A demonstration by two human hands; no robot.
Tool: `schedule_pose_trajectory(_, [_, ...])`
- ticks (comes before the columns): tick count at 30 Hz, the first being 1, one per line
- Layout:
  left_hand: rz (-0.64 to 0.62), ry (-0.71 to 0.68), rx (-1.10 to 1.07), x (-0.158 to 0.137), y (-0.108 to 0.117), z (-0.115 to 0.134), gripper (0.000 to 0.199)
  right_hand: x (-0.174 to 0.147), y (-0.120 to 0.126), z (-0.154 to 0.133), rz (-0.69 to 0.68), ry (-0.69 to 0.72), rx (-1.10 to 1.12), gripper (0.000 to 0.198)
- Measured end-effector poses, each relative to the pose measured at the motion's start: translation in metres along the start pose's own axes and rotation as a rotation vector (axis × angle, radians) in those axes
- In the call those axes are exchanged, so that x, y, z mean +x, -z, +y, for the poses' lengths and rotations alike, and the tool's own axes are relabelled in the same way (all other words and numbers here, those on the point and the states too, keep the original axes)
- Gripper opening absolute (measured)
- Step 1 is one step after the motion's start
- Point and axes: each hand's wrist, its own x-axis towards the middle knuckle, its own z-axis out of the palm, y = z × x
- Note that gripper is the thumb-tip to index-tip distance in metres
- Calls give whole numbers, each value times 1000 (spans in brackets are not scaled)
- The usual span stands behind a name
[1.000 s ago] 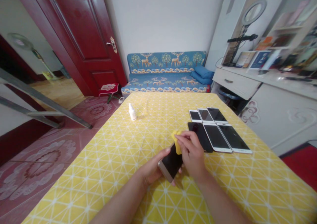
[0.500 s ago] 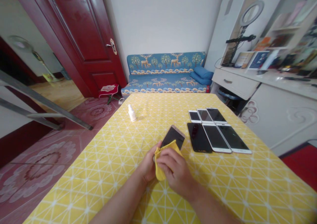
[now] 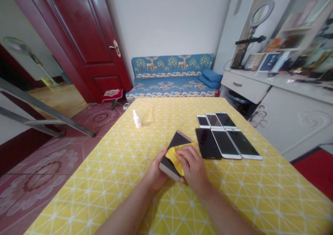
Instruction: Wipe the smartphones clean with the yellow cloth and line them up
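A gold-framed smartphone [image 3: 173,142] with a dark screen is tilted above the table, gripped along its left edge by my left hand [image 3: 157,171]. My right hand [image 3: 194,167] is closed around a yellow cloth [image 3: 174,158] and presses it against the middle of the screen. The cloth covers part of the phone's right side. To the right lie several other phones in two rows, the nearest being a black smartphone [image 3: 208,144] beside a white smartphone [image 3: 226,144].
A white spray bottle [image 3: 137,119] stands upright on the yellow patterned tablecloth [image 3: 104,172], left of my hands. Beyond the table is a blue sofa [image 3: 169,84]. A white cabinet [image 3: 299,113] borders the right side, and a metal frame [image 3: 49,120] stands at left.
My right hand has shifted the cloth from the phone's lower left end to the right across the screen. The phone's lower end is now uncovered. The view has turned slightly.
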Motion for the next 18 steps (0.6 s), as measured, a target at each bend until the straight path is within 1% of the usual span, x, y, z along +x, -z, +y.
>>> schedule_pose_trajectory(3, [-65,48,-4,0,2,-3,50,-1,-5,-11,-91,114,95,19])
schedule_pose_trajectory(4, [-81,59,14,0,3,-4,50,-1,-5,-14,-97,126,107,20])
schedule_pose_trajectory(6, [-110,75,75,-1,6,-5,48,2,-3,-13,-52,106,84,22])
schedule_pose_trajectory(8, [-158,126,144,-3,8,-6,46,7,4,-5,27,51,23,23])
schedule_pose_trajectory(11, [-287,216,233,-5,9,-6,45,15,19,14,136,-53,-81,22])
schedule_pose_trajectory(12, [-324,222,256,-6,9,-5,45,17,24,20,164,-92,-100,22])
schedule_pose_trajectory(15, [-373,184,269,-5,10,-3,49,19,34,32,197,-249,-64,22])
schedule_pose_trajectory(18, [-348,129,219,-4,12,-2,49,17,36,37,189,-445,85,27])
